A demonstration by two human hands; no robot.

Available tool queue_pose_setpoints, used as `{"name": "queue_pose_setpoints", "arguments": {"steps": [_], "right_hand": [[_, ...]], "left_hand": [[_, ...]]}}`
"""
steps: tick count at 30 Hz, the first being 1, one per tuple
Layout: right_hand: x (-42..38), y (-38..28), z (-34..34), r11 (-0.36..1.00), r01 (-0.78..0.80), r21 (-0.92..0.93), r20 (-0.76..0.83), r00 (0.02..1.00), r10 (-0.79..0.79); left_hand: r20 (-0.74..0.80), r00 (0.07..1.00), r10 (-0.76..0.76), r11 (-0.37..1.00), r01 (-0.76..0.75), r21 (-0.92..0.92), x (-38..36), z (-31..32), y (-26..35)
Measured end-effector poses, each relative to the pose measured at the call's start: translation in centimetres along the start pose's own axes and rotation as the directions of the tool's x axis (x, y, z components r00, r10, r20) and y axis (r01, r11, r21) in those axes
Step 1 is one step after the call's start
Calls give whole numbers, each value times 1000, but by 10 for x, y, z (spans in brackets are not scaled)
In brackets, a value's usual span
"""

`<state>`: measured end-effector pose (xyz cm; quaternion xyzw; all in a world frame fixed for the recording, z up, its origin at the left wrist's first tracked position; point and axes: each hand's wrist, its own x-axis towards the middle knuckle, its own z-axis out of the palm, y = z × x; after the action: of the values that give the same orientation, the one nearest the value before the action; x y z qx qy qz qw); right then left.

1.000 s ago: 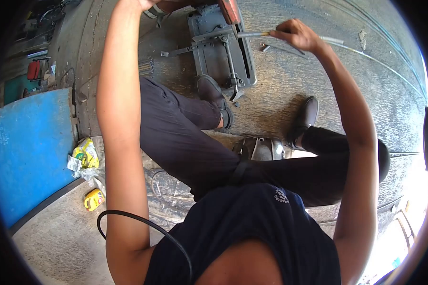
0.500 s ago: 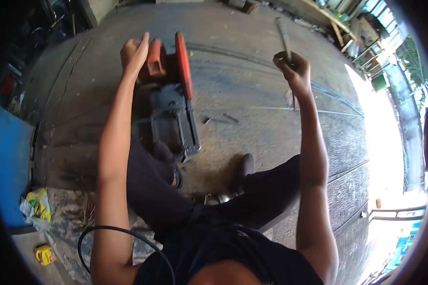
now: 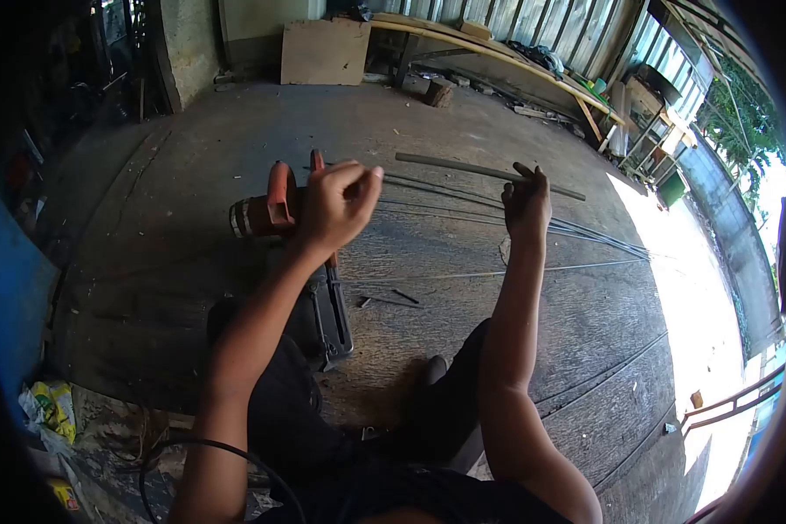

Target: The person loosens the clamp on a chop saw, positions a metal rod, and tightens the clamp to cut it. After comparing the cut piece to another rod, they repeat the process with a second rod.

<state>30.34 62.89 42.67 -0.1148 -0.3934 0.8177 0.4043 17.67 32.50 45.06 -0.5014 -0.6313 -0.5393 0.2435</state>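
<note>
My left hand is raised in front of the red cut-off saw, with its fingers curled in and the thumb beside them. No object shows in it, and it hides part of the saw. The saw's red handle and motor stand out to the left of the hand, above a dark metal base. My right hand grips a grey metal bar near its right end. The bar is held off the floor, nearly level, its long part pointing left towards the saw.
Long thin metal rods lie across the floor behind my right hand. Two short offcuts lie right of the saw base. A wooden bench runs along the back wall beside a leaning board. A black cable loops by my left arm.
My left hand has moved right, across the front of the saw, and its fingers have curled. The bar in my right hand has swung from steep to nearly level. The view has tilted up.
</note>
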Motion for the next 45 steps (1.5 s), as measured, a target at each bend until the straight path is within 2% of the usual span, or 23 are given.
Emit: {"name": "queue_pose_setpoints", "arguments": {"steps": [1, 2, 3, 4, 5, 7, 8, 9, 10, 11, 12, 16, 21, 34, 37, 39, 41, 42, 43, 45], "right_hand": [[-3, 5, 13, 1000, -3, 5, 14, 1000, 3], [-9, 9, 30, 990, 23, 142, -30, 999, -19], [-12, 12, 40, 960, 53, 275, -76, 997, -33], [-12, 16, 43, 959, 46, 279, -62, 998, -29], [-10, 22, 44, 939, 55, 338, -28, 998, -49], [-5, 34, 45, 914, 57, 403, 11, 998, -68], [-2, 40, 44, 887, 18, 462, 43, 998, -42], [0, 45, 46, 856, -23, 517, 77, 997, -20], [2, 49, 47, 855, -27, 518, 84, 996, -19], [2, 52, 50, 833, -110, 543, 140, 989, 39], [2, 55, 53, 805, -195, 560, 199, 975, 97], [-5, 67, 72, 811, -213, 545, 190, 973, 129], [-16, 71, 81, 757, -393, 521, 408, 895, 183], [-27, 74, 90, 698, -467, 542, 426, 869, 251], [-32, 73, 95, 732, -427, 531, 426, 881, 205], [-46, 69, 116, 876, -136, 463, 125, 988, 87], [-54, 64, 118, 916, -98, 389, 228, 974, 8], [-64, 58, 127, 927, -66, 368, 177, 984, 0], [-64, 57, 122, 935, -102, 340, 258, 966, 11], [-80, 45, 134, 979, 38, 199, 180, 981, -75]], "left_hand": [[92, 989, -113, 992, 117, -38, -2, 12, 8], [198, 953, -231, 966, 249, -72, -4, 23, 11], [259, 922, -289, 933, 332, -142, -4, 34, 7], [323, 883, -339, 886, 415, -206, -3, 42, 5], [313, 886, -341, 889, 412, -199, 1, 50, 7], [190, 884, -428, 673, 452, -585, 9, 63, 10], [242, 853, -463, 606, 504, -616, 17, 58, 19], [237, 854, -463, 610, 501, -614, 21, 60, 24], [180, 837, -517, 503, 467, -728, 24, 65, 29], [130, 808, -575, 388, 409, -826, 26, 68, 33], [121, 787, -605, 345, 396, -851, 29, 68, 37], [56, 815, -576, 325, 291, -900, 34, 67, 35], [-31, 832, -554, 380, 219, -899, 35, 59, 26], [-71, 839, -540, 411, 189, -892, 35, 50, 25], [-58, 827, -560, 395, 205, -896, 35, 48, 23], [-60, 806, -589, 374, 206, -904, 36, 42, 23], [-55, 772, -633, 331, 206, -921, 38, 36, 20], [-29, 751, -659, 294, 222, -930, 38, 32, 20], [0, 729, -685, 256, 240, -937, 39, 29, 19], [65, 704, -707, 167, 256, -952, 39, 25, 16]]}}
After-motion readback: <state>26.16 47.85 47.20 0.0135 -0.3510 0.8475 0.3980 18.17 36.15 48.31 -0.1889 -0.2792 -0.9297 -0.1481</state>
